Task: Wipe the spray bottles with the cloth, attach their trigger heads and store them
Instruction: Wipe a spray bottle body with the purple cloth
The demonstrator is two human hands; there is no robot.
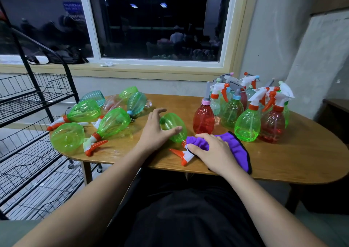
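Head view: a green spray bottle (171,121) lies on its side at table (283,161) centre. Its long axis runs from the base at 11 o'clock to the trigger head (184,155) at 5 o'clock. The left hand (155,131) is at its 9 o'clock, fingers spread, thumb resting across the body, not closed round it. The right hand (213,153), at the bottle's 4 o'clock, curls over the bunched purple cloth (233,143), which touches the neck. The left hand looks nearer to steady the body. Finished bottles (247,126) stand at 2 o'clock, and the wire rack (28,88) is at 9 o'clock.

Lying bottles (113,122) L on table (283,158), upright bottles (247,126) R; rack (35,95) far L.
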